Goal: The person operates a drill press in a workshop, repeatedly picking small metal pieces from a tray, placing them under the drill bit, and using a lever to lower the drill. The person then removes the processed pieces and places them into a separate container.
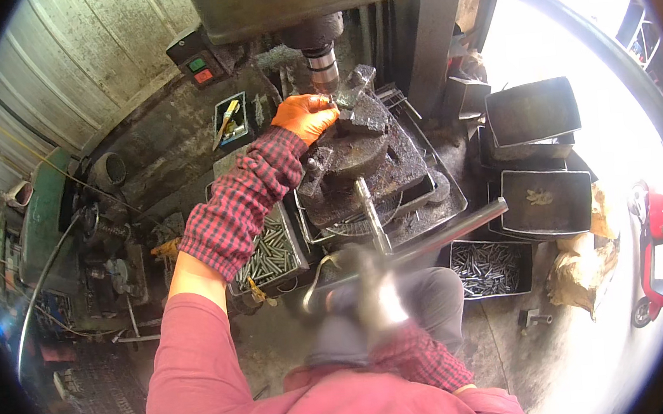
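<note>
My left hand (307, 118), in an orange glove, reaches to the jaws of a dark, oily machine vise (362, 117). Its fingers are closed together at the jaw, and whatever they pinch is too small to make out. Just above them points the drill press chuck (324, 69). My right hand (377, 289), in a greyish glove, is smeared by motion over my lap. It is at a long metal bar (458, 232) by the end of the vise screw (373, 215); whether its fingers wrap the bar is unclear.
A tray of metal pins (271, 251) stands left of the vise, and another bin of pins (488, 266) sits low at right. Stacked dark bins (533, 112) rise beyond it. A small box with a brush (229, 122) lies near the switch box (197, 64).
</note>
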Tool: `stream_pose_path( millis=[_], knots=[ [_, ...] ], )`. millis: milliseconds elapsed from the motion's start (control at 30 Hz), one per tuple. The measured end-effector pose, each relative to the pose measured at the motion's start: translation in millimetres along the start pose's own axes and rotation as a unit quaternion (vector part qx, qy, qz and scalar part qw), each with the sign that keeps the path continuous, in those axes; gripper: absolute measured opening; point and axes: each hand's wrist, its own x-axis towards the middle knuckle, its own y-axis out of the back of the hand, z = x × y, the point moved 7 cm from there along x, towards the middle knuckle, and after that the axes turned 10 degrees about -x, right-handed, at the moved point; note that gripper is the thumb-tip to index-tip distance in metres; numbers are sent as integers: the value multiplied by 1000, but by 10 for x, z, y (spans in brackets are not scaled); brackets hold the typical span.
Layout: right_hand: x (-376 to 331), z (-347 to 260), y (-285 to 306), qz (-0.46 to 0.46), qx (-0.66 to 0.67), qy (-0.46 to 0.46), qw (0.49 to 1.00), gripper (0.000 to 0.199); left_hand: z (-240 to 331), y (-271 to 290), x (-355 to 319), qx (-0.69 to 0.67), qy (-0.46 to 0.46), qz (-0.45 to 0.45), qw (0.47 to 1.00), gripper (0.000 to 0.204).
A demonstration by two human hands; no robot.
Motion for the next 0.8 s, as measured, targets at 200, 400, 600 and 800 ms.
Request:
stream_pose_path(
  millis=[200,400,600,800],
  knots=[
    [-1074,-1343,-935,-142,-596,448,651,63,-200,18,95,-19,12,2,1000,32],
    [-1190,-1775,-1123,5,-847,466,257,59,-114,-8,66,-33,18,-15,999,21],
    [-1138,-2028,-752,143,-814,543,146,27,25,-48,-54,-44,15,7,999,23],
    [-778,-2050,10,306,-706,580,267,47,-110,655,-671,94,-74,108,987,47]
  ],
)
